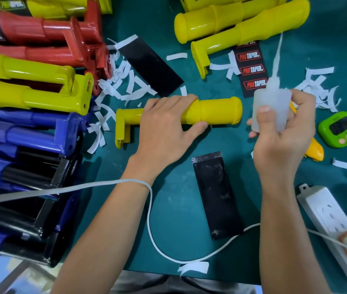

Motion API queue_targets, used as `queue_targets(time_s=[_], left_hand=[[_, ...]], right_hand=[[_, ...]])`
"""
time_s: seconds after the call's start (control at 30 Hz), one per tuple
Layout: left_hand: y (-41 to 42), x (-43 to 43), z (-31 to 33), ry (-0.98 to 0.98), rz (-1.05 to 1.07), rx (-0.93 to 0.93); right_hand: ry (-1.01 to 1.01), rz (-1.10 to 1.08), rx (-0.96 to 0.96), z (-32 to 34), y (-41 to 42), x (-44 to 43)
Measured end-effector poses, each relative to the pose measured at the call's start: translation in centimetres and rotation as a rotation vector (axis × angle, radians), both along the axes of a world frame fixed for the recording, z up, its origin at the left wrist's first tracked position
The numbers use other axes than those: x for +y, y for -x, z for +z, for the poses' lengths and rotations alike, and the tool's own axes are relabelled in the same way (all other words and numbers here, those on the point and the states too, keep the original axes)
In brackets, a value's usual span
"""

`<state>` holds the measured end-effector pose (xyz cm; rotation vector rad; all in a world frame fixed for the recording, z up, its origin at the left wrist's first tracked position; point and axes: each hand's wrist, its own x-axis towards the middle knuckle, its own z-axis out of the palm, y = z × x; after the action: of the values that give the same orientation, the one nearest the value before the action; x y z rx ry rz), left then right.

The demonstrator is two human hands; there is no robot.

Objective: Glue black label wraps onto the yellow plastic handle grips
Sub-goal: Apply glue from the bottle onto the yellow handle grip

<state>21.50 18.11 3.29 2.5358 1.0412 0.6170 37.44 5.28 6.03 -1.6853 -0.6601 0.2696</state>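
The left hand (166,128) curls over the middle of a yellow handle grip (217,111), thumb on its near side, pinning it to the green desk (179,240). The smooth, moulded grip lies crosswise, its rounded end pointing toward the right hand (285,132). That hand wraps a soft, translucent glue bottle (271,105), slender nozzle aimed away from the person. Behind both hands, between the forearms, a glossy black label wrap (217,196) lies flat, lengthwise toward the person, nearer the right wrist. White paper strips (123,81) litter the desk beyond the left hand.
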Motion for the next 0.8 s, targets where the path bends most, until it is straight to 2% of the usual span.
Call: queue_targets(time_s=[0.13, 0.37, 0.63, 0.8], left_hand=[[-0.05, 0.0, -0.29, -0.009, 0.0, -0.004], [-0.14, -0.04, -0.23, 0.002, -0.005, -0.002], [-0.01, -0.29, 0.25, 0.074, 0.011, -0.049], [0.27, -0.92, 0.46, 0.066, 0.034, -0.117]], right_hand=[[-0.069, 0.014, 0.065, 0.05, -0.63, -0.09], [-0.055, -0.062, 0.241, 0.49, -1.04, -0.32], [-0.241, -0.005, 0.681, 0.73, -0.79, -0.74], [-0.261, 0.022, 0.631, 0.58, -0.53, -0.54]])
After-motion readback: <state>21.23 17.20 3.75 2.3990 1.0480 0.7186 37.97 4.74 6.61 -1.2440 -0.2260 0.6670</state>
